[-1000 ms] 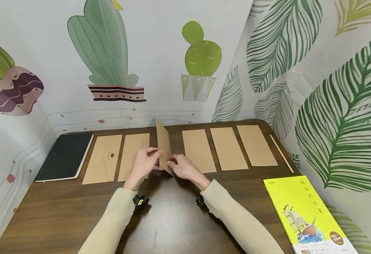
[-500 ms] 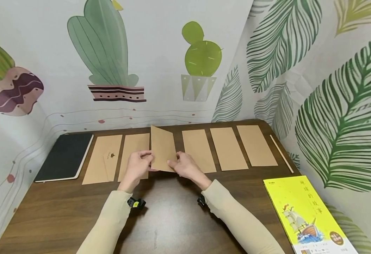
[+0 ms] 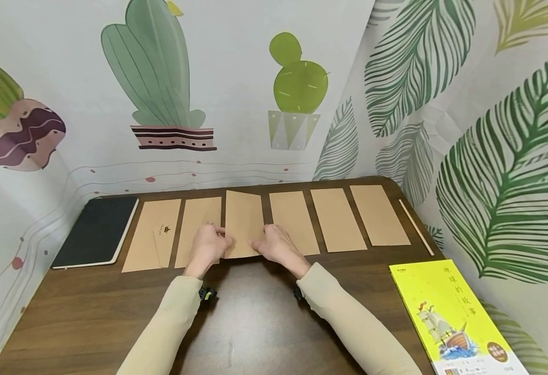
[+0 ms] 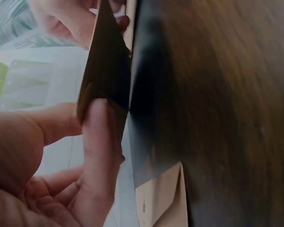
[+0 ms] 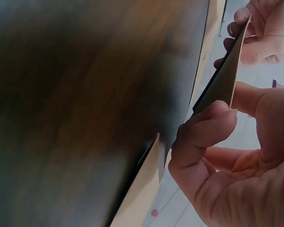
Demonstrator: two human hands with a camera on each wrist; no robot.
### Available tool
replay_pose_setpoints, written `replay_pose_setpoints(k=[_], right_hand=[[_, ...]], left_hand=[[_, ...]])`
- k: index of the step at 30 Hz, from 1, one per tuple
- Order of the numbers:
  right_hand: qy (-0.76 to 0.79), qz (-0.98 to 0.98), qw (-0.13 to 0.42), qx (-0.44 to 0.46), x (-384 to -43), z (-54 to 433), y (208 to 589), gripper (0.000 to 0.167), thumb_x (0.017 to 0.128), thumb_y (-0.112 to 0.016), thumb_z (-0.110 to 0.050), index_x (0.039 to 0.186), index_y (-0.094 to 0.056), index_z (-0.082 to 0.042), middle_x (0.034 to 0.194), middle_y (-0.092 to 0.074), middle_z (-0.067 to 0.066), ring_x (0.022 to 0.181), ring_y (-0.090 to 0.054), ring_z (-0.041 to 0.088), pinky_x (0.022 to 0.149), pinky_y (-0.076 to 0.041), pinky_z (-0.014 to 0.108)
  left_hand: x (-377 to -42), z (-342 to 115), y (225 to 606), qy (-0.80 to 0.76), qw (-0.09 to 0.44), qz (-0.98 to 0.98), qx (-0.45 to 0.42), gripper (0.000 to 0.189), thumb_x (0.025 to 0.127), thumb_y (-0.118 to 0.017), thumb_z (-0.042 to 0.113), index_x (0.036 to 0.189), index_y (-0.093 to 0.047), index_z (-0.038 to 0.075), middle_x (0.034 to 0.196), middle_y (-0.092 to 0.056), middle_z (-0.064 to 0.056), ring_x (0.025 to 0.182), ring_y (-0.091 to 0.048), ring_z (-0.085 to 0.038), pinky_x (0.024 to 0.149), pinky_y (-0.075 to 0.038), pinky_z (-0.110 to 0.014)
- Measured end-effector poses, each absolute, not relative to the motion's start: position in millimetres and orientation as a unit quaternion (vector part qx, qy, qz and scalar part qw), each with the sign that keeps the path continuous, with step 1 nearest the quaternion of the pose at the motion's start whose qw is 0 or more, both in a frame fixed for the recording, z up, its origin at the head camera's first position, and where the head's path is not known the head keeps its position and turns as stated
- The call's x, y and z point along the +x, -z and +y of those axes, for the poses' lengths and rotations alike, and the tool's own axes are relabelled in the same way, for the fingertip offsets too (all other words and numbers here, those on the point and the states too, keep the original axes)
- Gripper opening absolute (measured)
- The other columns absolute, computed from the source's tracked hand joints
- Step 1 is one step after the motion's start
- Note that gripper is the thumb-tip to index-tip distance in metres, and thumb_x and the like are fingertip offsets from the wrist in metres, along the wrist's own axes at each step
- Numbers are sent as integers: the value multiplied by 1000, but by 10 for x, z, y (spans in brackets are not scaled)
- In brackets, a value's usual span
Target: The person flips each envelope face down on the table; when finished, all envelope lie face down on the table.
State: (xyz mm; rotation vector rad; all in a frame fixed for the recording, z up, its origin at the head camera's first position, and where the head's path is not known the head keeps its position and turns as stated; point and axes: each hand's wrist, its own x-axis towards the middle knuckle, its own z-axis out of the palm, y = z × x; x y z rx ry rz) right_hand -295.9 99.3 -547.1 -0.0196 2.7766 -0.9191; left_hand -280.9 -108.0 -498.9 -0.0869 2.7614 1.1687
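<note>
A brown kraft paper envelope (image 3: 244, 221) is held between both my hands, tilted, low over the table in the middle of a row. My left hand (image 3: 208, 242) pinches its left edge near the bottom corner, thumb and fingers on opposite faces, as the left wrist view shows. At the right edge, my right hand (image 3: 277, 244) pinches the lower corner the same way. In the right wrist view the envelope (image 5: 227, 78) is seen nearly edge-on, above the table surface. A second envelope (image 3: 194, 219) lies flat beside my left hand, partly covered by it.
Three more envelopes, the nearest (image 3: 294, 221) by my right hand, lie to the right. Far left, an envelope (image 3: 143, 234) shows a crown print beside a black notebook (image 3: 96, 232). A thin wooden stick (image 3: 416, 227) and a yellow book (image 3: 456, 317) lie at the right.
The held envelope was upright and nearly edge-on. It has turned its broad face toward the head camera and come down toward the table, with both hands still pinching it.
</note>
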Motion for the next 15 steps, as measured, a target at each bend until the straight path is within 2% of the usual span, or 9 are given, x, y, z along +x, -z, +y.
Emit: replay_pose_setpoints(k=[3, 6, 8, 11, 13, 15], right_hand=[[301, 947, 110, -12, -2955, 991, 5449, 57, 97, -79, -45, 126, -71, 3, 112, -75, 15, 89, -67, 22, 77, -61, 38], [287, 949, 126, -13, -2955, 994, 5439, 39, 97, -79, -42, 97, -70, -4, 84, -62, 5, 68, -57, 17, 60, -52, 33], [284, 949, 134, -14, -2949, 991, 5415, 37, 97, -80, -38, 82, -64, -9, 76, -53, 2, 61, -51, 15, 54, -47, 32], [277, 951, 134, -22, -2949, 989, 5413, 43, 97, -81, -35, 69, -56, -14, 69, -47, 0, 57, -48, 15, 51, -44, 32], [266, 955, 125, -32, -2950, 984, 5418, 44, 97, -82, -35, 68, -55, -15, 68, -48, -1, 56, -48, 15, 52, -44, 32], [249, 961, 110, -44, -2968, 985, 5463, 43, 96, -82, -36, 67, -57, -16, 67, -49, -2, 58, -49, 15, 52, -45, 31]], left_hand=[[-2879, -1081, 5081, -356, 85, 930, -30, 35, 89, -80, 27, 114, -82, 2, 101, -83, -15, 87, -77, -32, 74, -63, -40], [-2880, -1056, 5086, -340, 97, 935, -36, 21, 89, -80, 26, 99, -85, 7, 79, -80, -9, 74, -75, -27, 63, -58, -35], [-2882, -1047, 5130, -326, 85, 941, -23, 17, 89, -80, 25, 81, -82, 10, 73, -76, -9, 75, -72, -31, 61, -54, -35], [-2987, -1062, 5334, -292, 59, 955, -6, 36, 87, -81, 27, 56, -68, 15, 70, -67, -6, 74, -60, -27, 57, -45, -32], [-3064, -1073, 5467, -275, 49, 960, 6, 45, 86, -80, 25, 48, -57, 17, 66, -59, -4, 66, -52, -24, 50, -40, -31], [-3106, -1064, 5503, -266, 52, 962, 6, 48, 85, -79, 23, 46, -51, 17, 60, -53, -1, 57, -45, -19, 45, -37, -29]])
